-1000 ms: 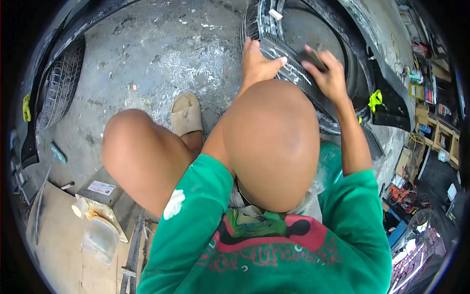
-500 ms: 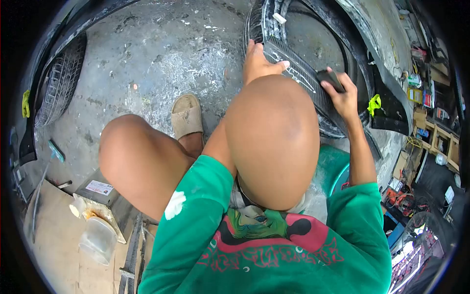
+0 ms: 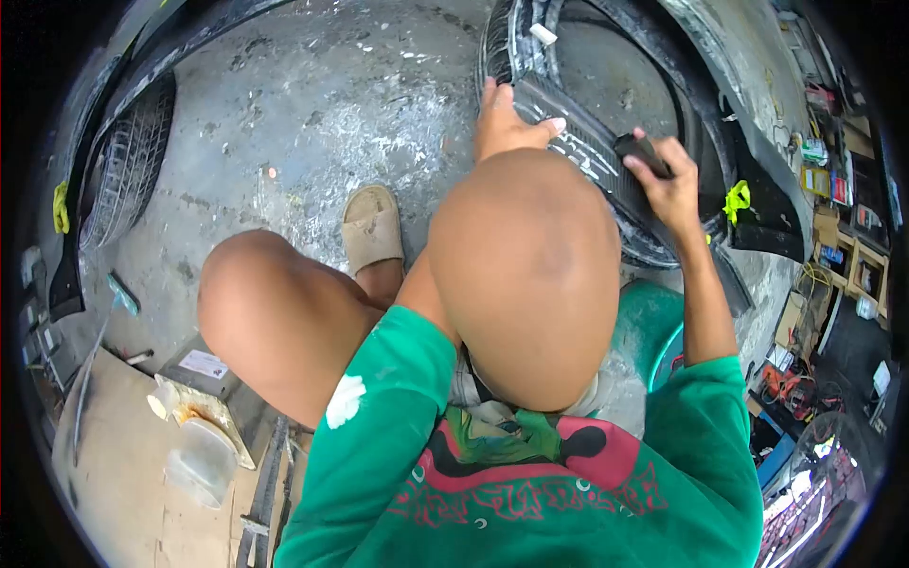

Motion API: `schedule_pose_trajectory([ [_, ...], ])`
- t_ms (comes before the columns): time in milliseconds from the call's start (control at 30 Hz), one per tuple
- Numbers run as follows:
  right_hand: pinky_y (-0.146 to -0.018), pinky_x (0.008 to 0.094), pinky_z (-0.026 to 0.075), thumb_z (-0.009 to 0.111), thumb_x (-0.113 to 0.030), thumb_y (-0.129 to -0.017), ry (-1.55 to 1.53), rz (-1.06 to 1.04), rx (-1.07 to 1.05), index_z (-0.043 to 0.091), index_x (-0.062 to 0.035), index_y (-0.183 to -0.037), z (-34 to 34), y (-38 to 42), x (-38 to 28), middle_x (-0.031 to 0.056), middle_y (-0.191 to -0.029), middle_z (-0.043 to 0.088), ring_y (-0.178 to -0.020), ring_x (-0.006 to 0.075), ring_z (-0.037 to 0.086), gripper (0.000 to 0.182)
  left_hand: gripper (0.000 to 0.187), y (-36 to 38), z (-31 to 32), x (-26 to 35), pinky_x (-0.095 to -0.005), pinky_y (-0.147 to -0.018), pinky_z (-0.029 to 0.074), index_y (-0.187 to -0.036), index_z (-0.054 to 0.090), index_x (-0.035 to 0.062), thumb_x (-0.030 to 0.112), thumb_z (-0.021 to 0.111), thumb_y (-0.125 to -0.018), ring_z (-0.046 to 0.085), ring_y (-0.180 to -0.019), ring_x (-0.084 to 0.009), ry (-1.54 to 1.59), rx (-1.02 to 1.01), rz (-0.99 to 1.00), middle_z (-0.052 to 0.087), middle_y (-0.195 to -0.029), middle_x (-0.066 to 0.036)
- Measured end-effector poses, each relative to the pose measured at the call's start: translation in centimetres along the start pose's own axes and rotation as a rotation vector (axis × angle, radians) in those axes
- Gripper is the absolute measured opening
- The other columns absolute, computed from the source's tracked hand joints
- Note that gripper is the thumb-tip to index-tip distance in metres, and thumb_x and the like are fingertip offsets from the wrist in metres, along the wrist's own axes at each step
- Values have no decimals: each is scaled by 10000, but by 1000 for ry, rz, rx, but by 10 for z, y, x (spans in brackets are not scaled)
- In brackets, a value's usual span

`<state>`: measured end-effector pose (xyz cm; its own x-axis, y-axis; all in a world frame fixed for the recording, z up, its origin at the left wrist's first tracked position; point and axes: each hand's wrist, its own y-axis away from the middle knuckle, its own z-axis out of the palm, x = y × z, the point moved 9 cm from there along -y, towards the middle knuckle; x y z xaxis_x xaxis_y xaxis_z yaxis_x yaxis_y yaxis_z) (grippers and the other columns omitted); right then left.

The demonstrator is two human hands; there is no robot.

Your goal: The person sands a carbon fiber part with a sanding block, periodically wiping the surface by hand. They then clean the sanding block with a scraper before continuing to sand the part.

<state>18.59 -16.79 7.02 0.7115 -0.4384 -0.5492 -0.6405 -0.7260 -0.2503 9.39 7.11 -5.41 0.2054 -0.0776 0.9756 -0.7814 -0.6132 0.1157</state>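
A long dark panel (image 3: 554,106) with fine ribbing and white streaks lies across a tire (image 3: 494,43) in front of my raised knee. My left hand (image 3: 508,123) grips the panel's upper left end, thumb stretched along its face. In my right hand (image 3: 670,180) is a dark rectangular block (image 3: 644,156), pinched between thumb and fingers, over the panel's right part. The block looks like a sanding block; whether its underside touches the panel is hidden. White marks run along the panel between my hands.
A green bucket (image 3: 653,327) stands beside my right knee. Black curved trim (image 3: 757,204) with a yellow-green cloth (image 3: 737,201) is at right. Another tire (image 3: 128,166) is at far left. A can (image 3: 213,379) and plastic tub (image 3: 202,464) sit lower left.
The view has shifted slightly, so the surroundings appear further right. My right hand and the block have tilted a little; my left hand stays on the panel's end.
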Motion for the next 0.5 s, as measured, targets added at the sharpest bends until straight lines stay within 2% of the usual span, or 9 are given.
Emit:
schedule_pose_trajectory([
  [33, -832, 355, 555, 867, -132, -832, 54, -18, 5, 774, -73, -1231, 4, -14, -10, 124, -979, 734, -873, 284, 711, 413, 885, 2, -2, 5, -438, -1261, 296, -1372, 548, -127, 283, 947, -697, 345, -1527, -458, 45, -34, -14, 362, -1596, -386],
  [67, -818, 352, 549, 843, -187, -868, 81, 36, 19, 769, -127, -1261, 12, -32, -28, 109, -969, 713, -871, 288, 698, 405, 867, 6, 1, 10, -440, -1261, 297, -1358, 561, -122, 288, 947, -700, 337, -1532, -456, 91, -80, -22, 366, -1593, -386],
  [133, -810, 425, 537, 789, -310, -917, 145, 82, -13, 727, -266, -1313, 46, -71, -46, 81, -995, 669, -916, 324, 667, 403, 827, 1, 1, 26, -431, -1252, 316, -1317, 582, -124, 286, 947, -699, 347, -1525, -458, -12, -105, 68, 397, -1573, -387],
  [200, -808, 440, 533, 787, -318, -914, 186, 56, 56, 725, -275, -1307, 63, -94, -57, 87, -984, 655, -912, 361, 648, 400, 562, 6, -3, 23, -419, -1199, 381, -1240, 696, -8, 189, 921, -765, 562, -1345, -360, -39, -77, 1, 581, -1472, -234],
  [233, -808, 439, 532, 789, -310, -913, 137, 9, 9, 724, -274, -1318, 63, -87, -56, 88, -981, 653, -916, 356, 648, 412, 556, 9, -7, 30, -416, -1236, 324, -1243, 703, -9, 179, 922, -767, 546, -1377, -362, -130, -5, 2, 566, -1487, -256],
  [267, -807, 438, 530, 791, -302, -912, 94, -50, -39, 723, -273, -1330, 55, -82, -53, 89, -978, 652, -920, 352, 647, 424, 556, 13, -7, 29, -416, -1236, 324, -1243, 703, -9, 179, 922, -767, 546, -1377, -362, -127, -6, -2, 566, -1487, -256],
  [367, -795, 380, 540, 848, -182, -859, 44, -7, -45, 756, -140, -1299, 19, -32, -27, 114, -910, 663, -851, 293, 672, 452, 732, 4, 0, 16, -462, -1248, 307, -1274, 634, -51, 281, 944, -700, 341, -1520, -486, -24, -95, 38, 384, -1566, -413],
  [400, -792, 358, 542, 864, -141, -835, 37, 29, -17, 769, -105, -1266, 10, -24, -27, 125, -889, 671, -815, 272, 677, 443, 732, 3, -3, 18, -462, -1248, 307, -1274, 634, -51, 281, 944, -700, 341, -1520, -486, -20, -84, 36, 384, -1566, -413],
  [500, -811, 381, 549, 837, -194, -868, 87, 20, -24, 752, -162, -1298, 22, -41, -36, 103, -949, 681, -868, 299, 678, 439, 799, 5, -3, 18, -454, -1248, 312, -1323, 611, -54, 299, 952, -693, 335, -1525, -483, -35, -106, -4, 351, -1594, -402],
])
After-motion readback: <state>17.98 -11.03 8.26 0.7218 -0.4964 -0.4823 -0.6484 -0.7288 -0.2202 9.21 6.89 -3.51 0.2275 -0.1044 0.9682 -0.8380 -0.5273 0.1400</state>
